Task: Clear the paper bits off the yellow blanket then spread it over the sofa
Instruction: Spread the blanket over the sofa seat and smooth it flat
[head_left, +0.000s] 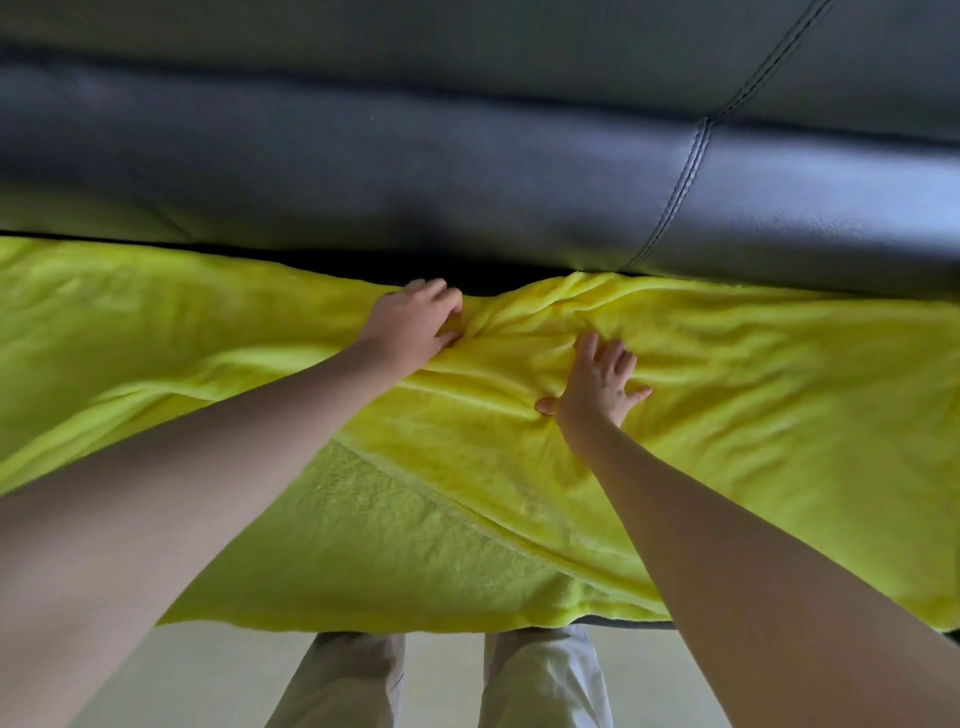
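The yellow blanket (727, 426) lies across the seat of the dark leather sofa (467, 171), its front edge hanging over the seat's front. My left hand (410, 325) is at the blanket's far edge near the backrest, fingers curled into the bunched fabric. My right hand (597, 384) presses flat on the blanket with fingers spread, just right of the wrinkles. No paper bits show on the blanket.
The sofa's backrest fills the top of the view, with a stitched seam (685, 171) at right. A dark gap (488, 278) shows between backrest and blanket. My legs in light trousers (535, 680) stand on a pale floor (208, 670).
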